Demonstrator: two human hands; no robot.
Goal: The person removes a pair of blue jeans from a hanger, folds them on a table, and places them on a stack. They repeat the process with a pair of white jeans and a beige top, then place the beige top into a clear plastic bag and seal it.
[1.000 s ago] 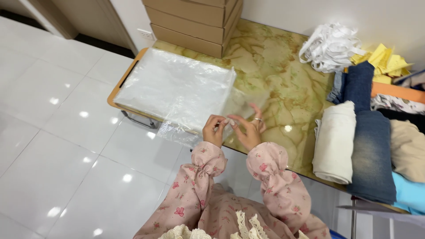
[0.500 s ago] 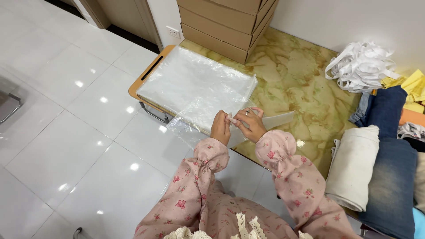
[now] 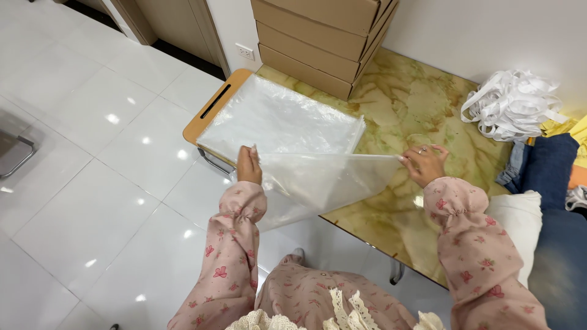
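Plastic bag [image 3: 318,180] (clear) stretched between left hand [image 3: 248,166] and right hand [image 3: 425,164].

Between my left hand [image 3: 247,166] and right hand [image 3: 424,164] the clear plastic bag [image 3: 318,180] hangs stretched, blocking that gap. Bare marble tabletop [image 3: 416,104] lies open beyond my right hand. The stacked cardboard boxes [image 3: 321,36] wall off the back, white straps [image 3: 510,104] and folded clothes [image 3: 544,177] crowd the right, and the bag stack [image 3: 281,119] fills the left.
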